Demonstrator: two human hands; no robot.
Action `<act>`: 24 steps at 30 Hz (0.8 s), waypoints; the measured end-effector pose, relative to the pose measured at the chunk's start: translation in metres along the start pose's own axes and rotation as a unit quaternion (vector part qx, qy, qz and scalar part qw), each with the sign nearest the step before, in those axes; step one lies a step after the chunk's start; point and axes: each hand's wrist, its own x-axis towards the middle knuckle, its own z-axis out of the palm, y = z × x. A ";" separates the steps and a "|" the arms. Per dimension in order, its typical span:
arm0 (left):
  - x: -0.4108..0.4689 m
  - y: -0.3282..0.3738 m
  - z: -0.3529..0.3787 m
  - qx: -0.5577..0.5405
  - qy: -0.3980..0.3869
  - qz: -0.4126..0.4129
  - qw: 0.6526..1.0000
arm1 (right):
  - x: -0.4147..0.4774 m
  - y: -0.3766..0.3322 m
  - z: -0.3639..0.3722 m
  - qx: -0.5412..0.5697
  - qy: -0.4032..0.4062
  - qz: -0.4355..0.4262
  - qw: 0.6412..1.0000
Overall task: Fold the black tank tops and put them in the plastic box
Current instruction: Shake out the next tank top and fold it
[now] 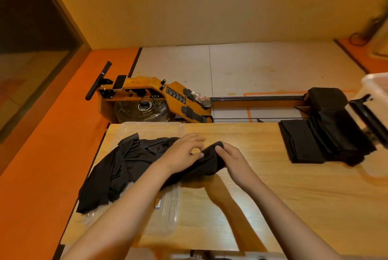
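A crumpled black tank top (126, 163) lies across a clear plastic lid or tray (168, 215) on the left of the wooden table (262, 196). Its right end is bunched up between my hands. My left hand (184, 152) pinches the cloth with its fingertips. My right hand (231, 161) grips the bunched end from the right, thumb on top. A stack of folded black tank tops (302, 142) sits at the table's far right, with more black cloth (344, 144) beside it. A clear plastic box (375, 89) stands at the right edge, partly cut off.
A wooden rowing machine (155, 100) stands on the floor just beyond the table's far edge, its rail running to the right. The orange floor (52, 154) drops away at the table's left edge. A black bar (367, 117) juts over the far right corner.
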 end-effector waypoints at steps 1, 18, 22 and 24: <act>0.002 0.006 -0.003 -0.021 0.010 -0.012 1.000 | -0.003 -0.007 -0.010 0.005 0.016 0.001 1.000; 0.037 0.152 -0.073 -0.125 0.287 0.049 0.949 | -0.039 -0.073 -0.189 -0.349 0.106 -0.107 0.925; 0.037 0.154 -0.091 -0.101 0.304 0.042 0.946 | -0.038 -0.074 -0.219 -0.334 0.129 -0.100 0.928; 0.039 0.153 -0.101 -0.079 0.309 0.037 0.947 | -0.034 -0.077 -0.229 -0.329 0.140 -0.106 0.928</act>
